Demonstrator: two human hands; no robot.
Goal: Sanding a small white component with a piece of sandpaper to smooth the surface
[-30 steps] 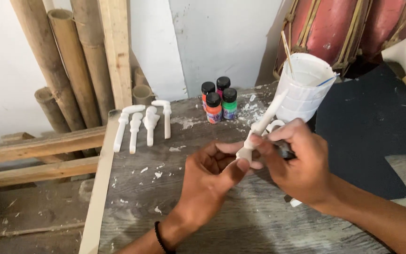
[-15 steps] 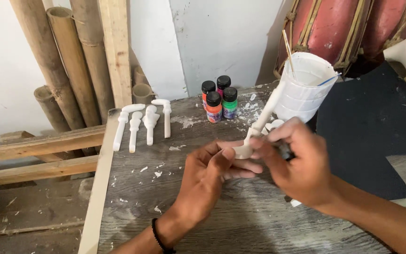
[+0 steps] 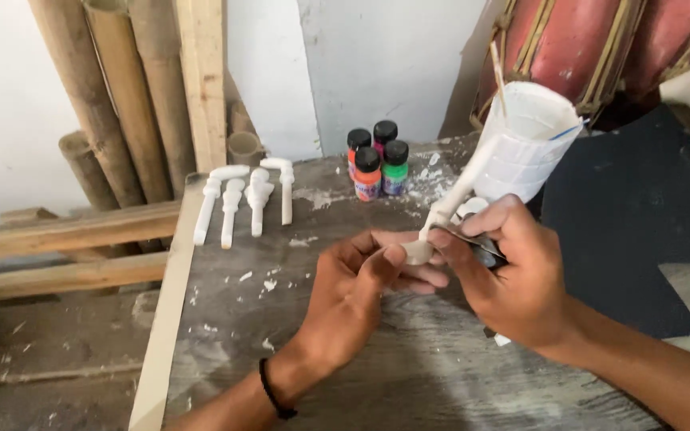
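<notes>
Left hand (image 3: 353, 295) pinches the rounded lower end of a white carved stick (image 3: 450, 203); right hand (image 3: 513, 275) is closed on a dark blade (image 3: 481, 246) laid against it, mid-table. I note bare worktable (image 3: 409, 375) toward the near edge. Paint bottles (image 3: 377, 160) and white cup (image 3: 525, 144) crowd the far edge; carved pieces (image 3: 245, 199) occupy the far-left corner.

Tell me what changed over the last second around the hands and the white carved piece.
Very little changed. The left hand closed its fingers a bit more around the lower end of the white carved piece; the right hand keeps the small dark tool against it. The four white pieces, paint bottles and white cup stayed put.
</notes>
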